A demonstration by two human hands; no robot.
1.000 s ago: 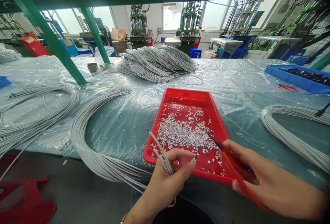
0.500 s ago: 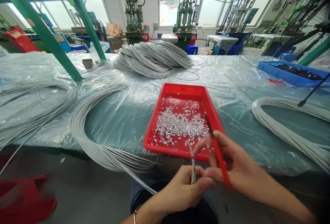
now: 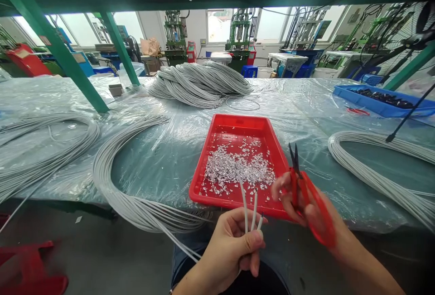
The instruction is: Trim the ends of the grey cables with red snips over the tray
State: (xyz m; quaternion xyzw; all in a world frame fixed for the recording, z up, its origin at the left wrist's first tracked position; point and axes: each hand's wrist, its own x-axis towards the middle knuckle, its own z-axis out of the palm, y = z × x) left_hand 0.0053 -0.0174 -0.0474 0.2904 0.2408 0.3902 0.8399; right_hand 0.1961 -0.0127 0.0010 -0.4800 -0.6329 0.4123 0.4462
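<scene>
My left hand [image 3: 233,247] is closed round three thin grey cable ends [image 3: 250,205] that stick up in front of the red tray [image 3: 207,173]. The tray holds a heap of small silvery foil scraps [image 3: 238,168]. My right hand [image 3: 307,209] grips red-handled snips [image 3: 301,181], blades pointing up and slightly apart, just right of the tray's near corner. The cables in my left hand trail down to a grey cable bundle [image 3: 112,181] that loops over the table edge.
The table is covered in clear plastic sheet [image 3: 163,150]. More grey cable coils lie at the left [image 3: 47,150], back centre [image 3: 200,82] and right [image 3: 380,172]. A blue tray [image 3: 377,104] with dark parts sits back right. Green frame posts [image 3: 61,45] rise at left; a red stool [image 3: 30,272] stands below.
My right hand has lifted the snips away from the cables and to the right, blades now upright. My left hand now shows three cable ends fanned upward.
</scene>
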